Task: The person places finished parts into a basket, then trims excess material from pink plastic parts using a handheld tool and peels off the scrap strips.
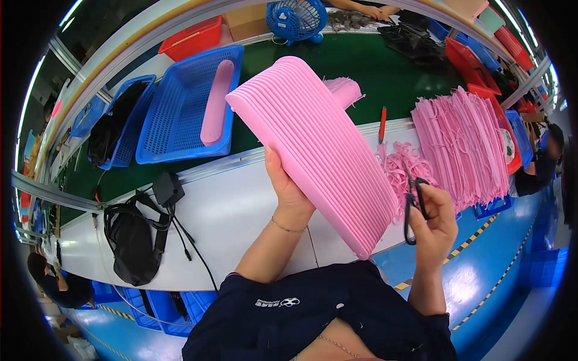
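1. Left hand [290,194] — thumb showing, other fingers hidden beneath — grips the ribbed pink stack [310,141], tilted above the white tabletop [241,210].
2. Right hand [436,227] has its fingers around the black-handled scissors [411,199], near the stack's lower end.
3. Pink scraps [404,163] (a curly heap) lie between that stack and a fringed pink pile [462,150].

Blue fan [296,19], black bag [135,253].

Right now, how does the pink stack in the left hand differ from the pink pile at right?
The held stack has smooth, even ridges; the pile is ragged, with loose strands. The held stack is raised in the left hand; neither of the person's hands touches the pile. Both are pink and look layered.
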`<state>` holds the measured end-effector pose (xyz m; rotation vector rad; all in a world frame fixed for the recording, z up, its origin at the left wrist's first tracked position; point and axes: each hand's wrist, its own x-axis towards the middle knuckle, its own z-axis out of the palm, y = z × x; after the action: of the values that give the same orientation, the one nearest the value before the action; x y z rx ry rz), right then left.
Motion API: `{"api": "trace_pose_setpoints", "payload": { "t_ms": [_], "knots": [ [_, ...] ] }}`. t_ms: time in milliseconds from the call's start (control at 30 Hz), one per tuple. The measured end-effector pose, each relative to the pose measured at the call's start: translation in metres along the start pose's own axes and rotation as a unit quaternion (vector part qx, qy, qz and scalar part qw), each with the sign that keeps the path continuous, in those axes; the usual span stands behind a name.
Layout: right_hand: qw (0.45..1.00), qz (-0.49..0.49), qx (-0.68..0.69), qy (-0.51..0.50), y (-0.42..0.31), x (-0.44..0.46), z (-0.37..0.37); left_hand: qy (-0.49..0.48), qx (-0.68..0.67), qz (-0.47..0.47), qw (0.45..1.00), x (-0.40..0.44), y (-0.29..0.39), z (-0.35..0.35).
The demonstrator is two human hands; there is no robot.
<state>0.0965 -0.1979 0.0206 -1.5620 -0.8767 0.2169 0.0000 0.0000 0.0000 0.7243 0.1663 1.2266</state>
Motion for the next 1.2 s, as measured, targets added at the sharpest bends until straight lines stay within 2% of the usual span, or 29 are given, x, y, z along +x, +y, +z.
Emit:
{"api": "trace_pose_setpoints", "payload": {
  "t_ms": [33,100,167,200,233,267,300,333,367,400,433,467,500,533,567,600,633,700,767,833,867,900,933,967,1033,1100,1133,1167,1200],
  "knots": [
    [0.996,0.054,0.068,0.025,0.003,0.001,-0.014,0.003,-0.038,-0.015,0.999,0.003,0.001,-0.004],
    [0.988,0.148,0.048,-0.023,0.004,0.001,-0.069,0.027,-0.093,-0.038,0.995,0.000,-0.005,-0.006],
    [0.944,0.255,-0.055,-0.200,0.022,-0.009,-0.112,0.053,-0.142,-0.052,0.987,0.007,-0.003,-0.015],
    [0.884,0.371,-0.108,-0.263,0.038,-0.016,-0.125,0.056,-0.158,-0.052,0.984,0.010,-0.002,-0.020],
    [0.881,0.379,-0.107,-0.262,0.064,-0.030,-0.131,0.061,-0.157,-0.060,0.984,0.010,-0.001,-0.021],
    [0.774,0.339,-0.378,-0.378,0.098,-0.050,-0.134,0.059,-0.126,-0.051,0.989,0.010,0.000,-0.021],
    [0.587,0.265,-0.609,-0.463,0.117,-0.066,-0.137,0.058,-0.096,-0.044,0.993,0.009,0.000,-0.022],
    [0.728,0.319,-0.477,-0.376,0.123,-0.070,-0.136,0.035,-0.093,-0.044,0.994,0.010,-0.003,-0.029],
    [0.834,0.354,-0.327,-0.270,0.127,-0.065,-0.136,0.038,-0.096,-0.050,0.993,0.010,-0.005,-0.032],
    [0.854,0.410,-0.250,-0.199,0.126,-0.057,-0.141,0.060,-0.075,-0.044,0.994,0.010,-0.006,-0.034],
    [0.852,0.414,-0.248,-0.201,0.113,-0.050,-0.141,0.079,-0.050,-0.038,0.995,0.011,-0.007,-0.036],
    [0.812,0.375,-0.351,-0.277,0.093,-0.043,-0.139,0.127,0.026,0.000,0.992,0.014,-0.013,-0.043],
    [0.757,0.325,-0.448,-0.347,0.074,-0.036,-0.137,0.124,0.029,0.001,0.992,0.015,-0.011,-0.042],
    [0.766,0.352,-0.374,-0.386,0.062,-0.030,-0.136,0.121,-0.019,-0.014,0.992,0.016,-0.009,-0.041],
    [0.765,0.351,-0.376,-0.388,0.062,-0.028,-0.130,0.120,-0.066,-0.030,0.990,0.015,-0.008,-0.042],
    [0.861,0.304,-0.270,-0.305,0.061,-0.027,-0.120,0.132,0.005,-0.011,0.991,0.014,-0.009,-0.046],
    [0.932,0.248,-0.158,-0.212,0.062,-0.025,-0.107,0.138,0.004,-0.011,0.990,0.011,-0.007,-0.045],
    [0.965,0.221,-0.120,-0.080,0.082,-0.018,-0.063,0.159,-0.033,-0.036,0.986,0.009,-0.002,-0.038],
    [0.972,0.151,-0.171,-0.055,0.110,-0.022,-0.015,0.138,0.015,-0.014,0.990,0.013,-0.002,-0.044],
    [0.952,0.168,-0.220,-0.130,0.118,-0.025,0.023,0.117,0.067,0.009,0.991,0.018,0.003,-0.048],
    [0.953,0.163,-0.219,-0.132,0.128,-0.027,0.037,0.074,-0.003,0.003,0.997,0.020,0.006,-0.050],
    [0.939,0.094,-0.291,-0.155,0.133,-0.028,0.050,0.030,-0.073,-0.002,0.997,0.022,0.008,-0.051],
    [0.916,0.022,-0.360,-0.176,0.135,-0.029,0.059,0.026,-0.096,0.000,0.995,0.023,0.010,-0.051],
    [0.916,0.012,-0.360,-0.178,0.132,-0.027,0.061,0.026,-0.099,0.010,0.995,0.024,0.014,-0.049],
    [0.878,-0.068,-0.441,-0.176,0.095,-0.019,0.062,0.070,-0.093,-0.009,0.993,0.019,0.022,-0.044],
    [0.873,-0.090,-0.442,-0.186,0.076,-0.016,0.062,0.104,-0.105,-0.011,0.989,0.018,0.022,-0.045],
    [0.934,-0.054,-0.245,-0.254,0.073,-0.016,0.065,0.140,-0.118,-0.026,0.983,0.015,0.022,-0.046],
    [0.948,-0.013,-0.038,-0.317,0.071,-0.016,0.068,0.152,-0.135,-0.044,0.978,0.011,0.022,-0.043],
    [0.944,-0.027,-0.037,-0.328,0.076,-0.020,0.072,0.161,-0.154,-0.062,0.973,0.006,0.021,-0.039]
  ]
}}
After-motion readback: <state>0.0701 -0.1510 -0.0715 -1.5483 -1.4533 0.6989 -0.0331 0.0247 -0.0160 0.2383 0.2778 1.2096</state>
